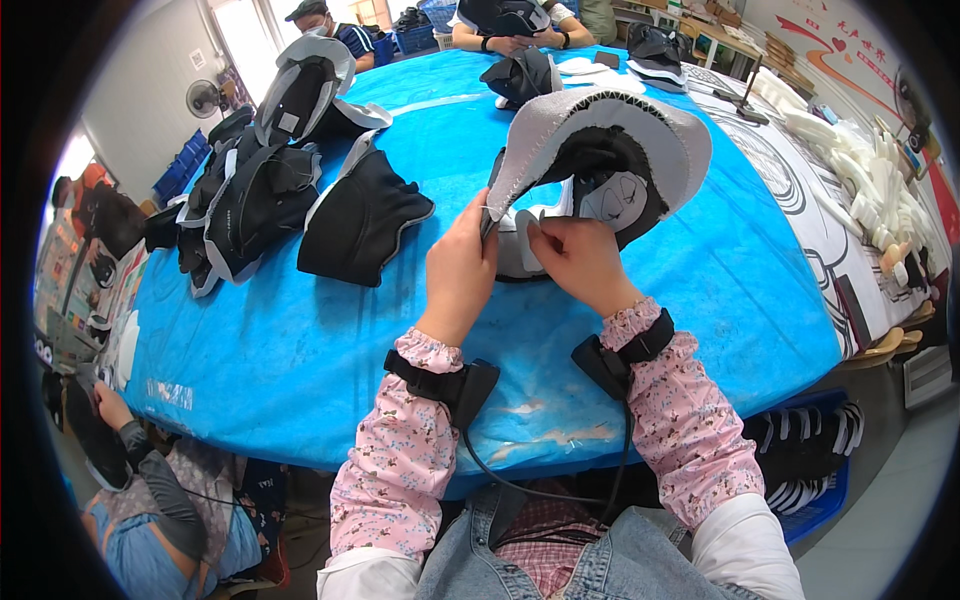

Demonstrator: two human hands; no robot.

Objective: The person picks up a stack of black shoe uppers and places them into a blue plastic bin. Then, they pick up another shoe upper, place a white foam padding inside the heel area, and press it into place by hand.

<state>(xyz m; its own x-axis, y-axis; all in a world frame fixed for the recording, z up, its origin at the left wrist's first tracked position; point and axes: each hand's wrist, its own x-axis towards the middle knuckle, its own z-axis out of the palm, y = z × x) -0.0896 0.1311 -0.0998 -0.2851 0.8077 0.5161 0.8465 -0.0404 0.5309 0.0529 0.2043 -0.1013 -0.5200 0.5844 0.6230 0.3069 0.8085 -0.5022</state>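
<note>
A shoe upper (545,140) with a pale grey zigzag-stitched edge and a black lining is held up over the blue-covered table. My left hand (462,262) grips its left side, fingers closed round the edge. My right hand (588,262) is closed in a pinch at the near side of the opening, on a small grey flap (528,240); whether the flap is joined to the upper I cannot tell. Inside the upper, a light patch with dark line marks (615,200) shows. Black straps with small boxes sit on both my wrists, over pink flowered sleeves.
The blue-covered table (330,370) bears a heap of black and white shoe uppers (255,205) at left, with a single black upper (365,222) beside it. More uppers (522,78) lie at the far side, near seated people. White pieces (875,170) pile up at right; a blue crate (808,465) stands below.
</note>
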